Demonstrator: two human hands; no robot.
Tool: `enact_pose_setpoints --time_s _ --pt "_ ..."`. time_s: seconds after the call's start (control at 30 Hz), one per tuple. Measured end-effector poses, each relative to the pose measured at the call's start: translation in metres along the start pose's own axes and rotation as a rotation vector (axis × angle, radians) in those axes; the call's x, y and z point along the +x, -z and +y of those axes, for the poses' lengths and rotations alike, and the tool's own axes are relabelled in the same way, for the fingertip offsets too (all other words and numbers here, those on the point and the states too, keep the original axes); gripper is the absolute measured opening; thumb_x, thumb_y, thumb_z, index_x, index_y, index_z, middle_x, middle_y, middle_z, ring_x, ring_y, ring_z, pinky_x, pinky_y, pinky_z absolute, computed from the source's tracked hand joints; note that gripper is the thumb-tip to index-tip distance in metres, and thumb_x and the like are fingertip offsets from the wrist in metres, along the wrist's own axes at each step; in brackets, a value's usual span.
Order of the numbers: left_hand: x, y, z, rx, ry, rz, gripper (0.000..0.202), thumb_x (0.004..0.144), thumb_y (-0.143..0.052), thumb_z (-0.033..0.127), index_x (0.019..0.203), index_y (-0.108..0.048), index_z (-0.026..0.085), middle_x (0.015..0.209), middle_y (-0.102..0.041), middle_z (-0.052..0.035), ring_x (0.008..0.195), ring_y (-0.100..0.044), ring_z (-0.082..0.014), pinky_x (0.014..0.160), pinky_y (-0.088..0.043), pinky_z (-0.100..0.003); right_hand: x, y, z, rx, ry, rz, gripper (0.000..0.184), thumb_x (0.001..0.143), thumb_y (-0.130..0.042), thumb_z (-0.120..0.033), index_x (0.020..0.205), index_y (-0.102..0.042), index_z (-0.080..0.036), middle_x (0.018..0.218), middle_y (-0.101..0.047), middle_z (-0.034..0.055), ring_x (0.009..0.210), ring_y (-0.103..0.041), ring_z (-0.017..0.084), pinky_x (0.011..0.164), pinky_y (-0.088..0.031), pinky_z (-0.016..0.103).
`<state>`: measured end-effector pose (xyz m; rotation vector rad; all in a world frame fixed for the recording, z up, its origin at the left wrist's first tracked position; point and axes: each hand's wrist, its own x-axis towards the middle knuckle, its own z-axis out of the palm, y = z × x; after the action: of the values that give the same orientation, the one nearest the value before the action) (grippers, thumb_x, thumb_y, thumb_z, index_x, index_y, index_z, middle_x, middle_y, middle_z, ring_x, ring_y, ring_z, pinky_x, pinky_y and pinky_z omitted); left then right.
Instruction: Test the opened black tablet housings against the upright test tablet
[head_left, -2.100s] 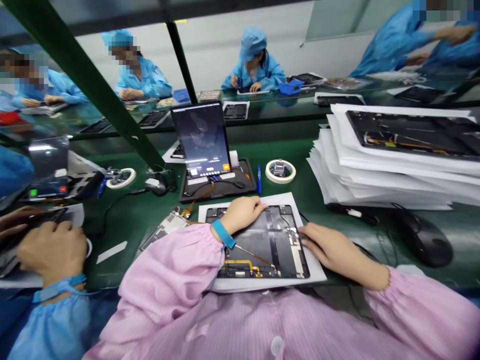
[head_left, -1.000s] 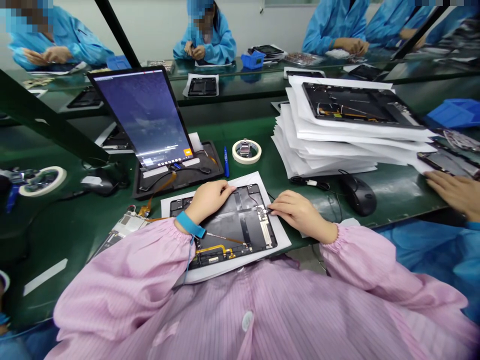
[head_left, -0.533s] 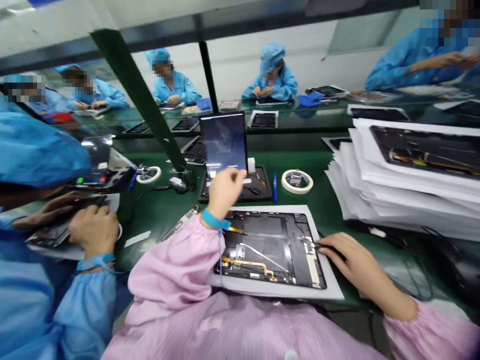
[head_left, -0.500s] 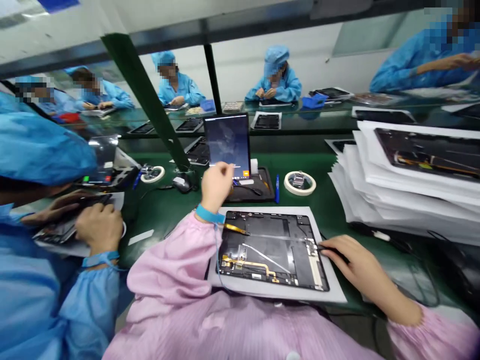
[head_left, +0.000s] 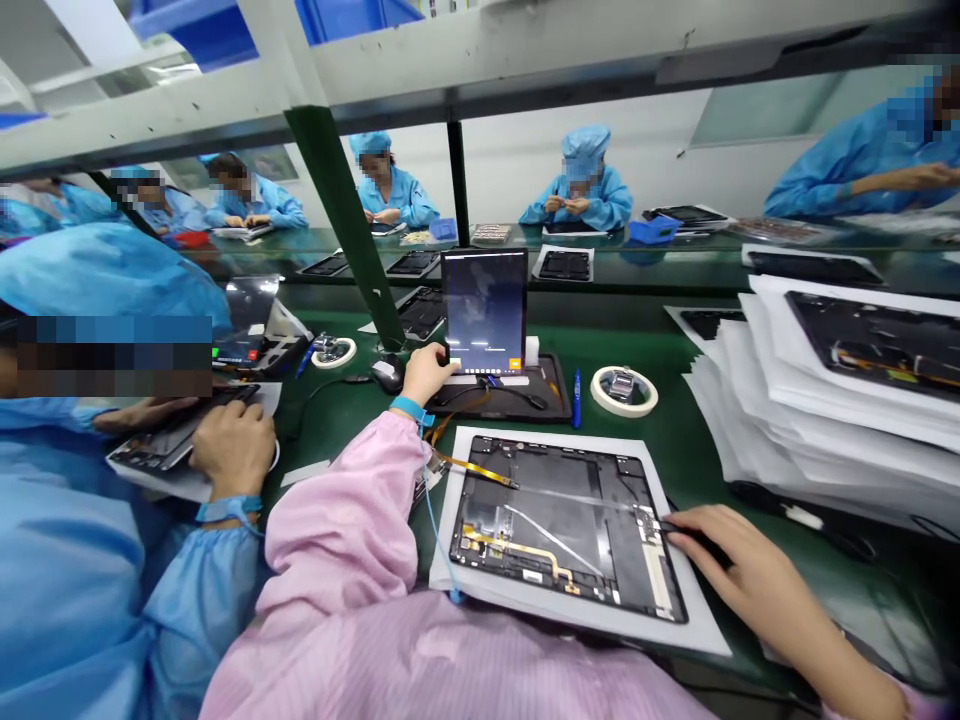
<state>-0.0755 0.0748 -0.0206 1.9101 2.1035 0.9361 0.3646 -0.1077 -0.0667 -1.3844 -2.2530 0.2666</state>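
Observation:
My left hand (head_left: 427, 374) is at the lower left edge of an upright lit screen (head_left: 486, 310), fingers behind the edge and thumb at its front. An opened tablet housing (head_left: 559, 545) with flat cables and a circuit board lies on white sheeting (head_left: 701, 630) in front of me. A gold flex cable (head_left: 472, 467) leaves its upper left side, running toward the screen. At the housing's right edge, my right hand (head_left: 724, 548) pinches a black cable plug (head_left: 669, 526) against the board; the plug is mostly hidden by the fingers.
A tall stack of white sheets (head_left: 720, 400) with tablet housings stands at right. Behind the work are a tape roll (head_left: 624, 391), a blue pen (head_left: 577, 398) and a mouse (head_left: 388, 374). A co-worker's hand (head_left: 236, 445) works at left. A green post (head_left: 345, 230) rises behind.
My left hand has come down from in front of the screen to its lower left edge. My right hand stays at the housing's right edge. The camera view has shifted.

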Motion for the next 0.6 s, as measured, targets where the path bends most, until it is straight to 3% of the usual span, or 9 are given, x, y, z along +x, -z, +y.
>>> enact_pose_setpoints --time_s 0.17,0.27,0.33,0.47,0.6 --pt "-0.027 0.014 0.029 0.122 -0.043 0.188 0.035 0.083 -0.053 0.027 0.115 -0.059 0.014 0.110 -0.065 -0.0140 0.110 -0.053 -0.0289 0.095 -0.043 -0.041 0.000 0.000 0.002 -0.006 0.012 0.009 0.027 0.089 -0.052 -0.047 0.095 -0.068 -0.025 0.093 -0.068 0.0058 0.087 -0.064 0.023 0.077 -0.054 0.037" --pt "-0.046 0.009 0.051 0.171 -0.127 0.100 0.038 0.084 -0.046 0.020 0.120 -0.056 0.015 0.111 -0.064 -0.0147 0.115 -0.051 -0.0288 0.096 -0.043 -0.041 0.001 0.000 0.002 -0.004 0.016 0.011 0.028 0.089 -0.052 -0.047 0.095 -0.068 -0.025 0.093 -0.068 0.0058 0.087 -0.065 0.023 0.077 -0.054 0.037" --pt "-0.053 0.001 0.059 0.184 -0.161 0.058 0.044 0.083 -0.044 0.017 0.126 -0.051 0.012 0.126 -0.058 -0.0166 0.125 -0.044 -0.0302 0.100 -0.041 -0.044 0.001 0.000 0.002 -0.001 0.015 0.015 0.029 0.089 -0.052 -0.048 0.095 -0.069 -0.025 0.093 -0.069 0.0058 0.087 -0.065 0.023 0.077 -0.055 0.037" --pt "-0.050 -0.014 0.061 0.188 -0.208 0.128 0.050 0.082 -0.043 0.016 0.131 -0.044 0.009 0.147 -0.039 -0.0165 0.139 -0.026 -0.0315 0.106 -0.033 -0.047 0.001 0.001 0.002 -0.003 0.011 0.016 0.031 0.089 -0.051 -0.049 0.094 -0.069 -0.025 0.093 -0.069 0.0069 0.086 -0.065 0.024 0.076 -0.055 0.038" --pt "-0.039 -0.018 0.055 0.170 -0.243 0.150 0.056 0.082 -0.042 0.016 0.136 -0.037 0.007 0.140 -0.047 -0.0162 0.140 -0.024 -0.0301 0.108 -0.030 -0.045 0.000 0.000 0.002 0.000 0.006 0.003 0.030 0.090 -0.051 -0.048 0.096 -0.068 -0.025 0.095 -0.068 0.0073 0.089 -0.064 0.024 0.078 -0.054 0.038"
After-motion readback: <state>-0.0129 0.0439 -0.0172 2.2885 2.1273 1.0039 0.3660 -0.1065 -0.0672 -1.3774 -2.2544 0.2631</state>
